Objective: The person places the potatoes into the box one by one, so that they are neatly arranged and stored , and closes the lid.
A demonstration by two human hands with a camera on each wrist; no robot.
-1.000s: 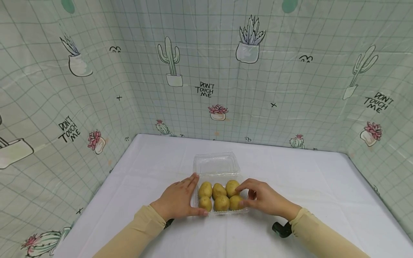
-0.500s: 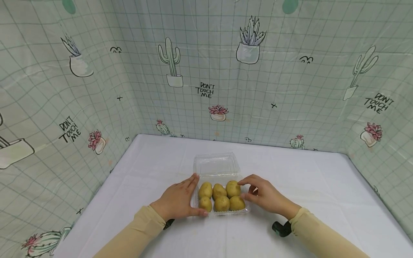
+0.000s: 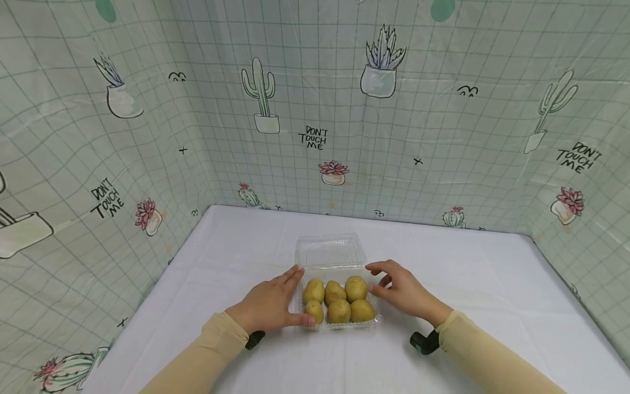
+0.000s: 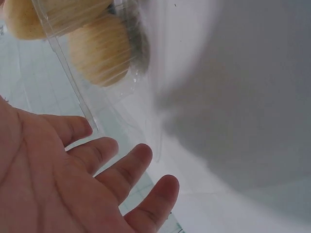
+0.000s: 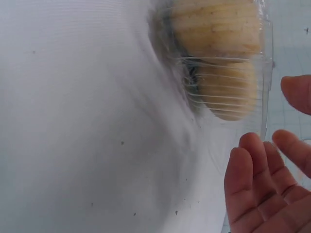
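Observation:
A clear plastic clamshell box (image 3: 346,326) lies in the middle of the table with its lid (image 3: 331,250) folded back away from me. Several yellow potatoes (image 3: 338,311) fill its base in two rows. My left hand (image 3: 268,303) lies along the box's left side, fingers extended at the back corner and thumb at the front corner. My right hand (image 3: 406,290) is by the right side near the back corner, holding nothing, its fingers loosely bent. In the right wrist view its fingertips come close to the box wall (image 5: 267,92); contact is unclear.
A white cloth covers the table (image 3: 246,241). Behind and at both sides stands a grid-patterned curtain (image 3: 315,82) with printed cacti. A dark wrist-worn device (image 3: 424,342) shows under the right wrist, and another (image 3: 255,340) under the left.
My right hand has let go of the right-hand potatoes and moved back and right to the box's rear right corner. The left hand has stayed almost still.

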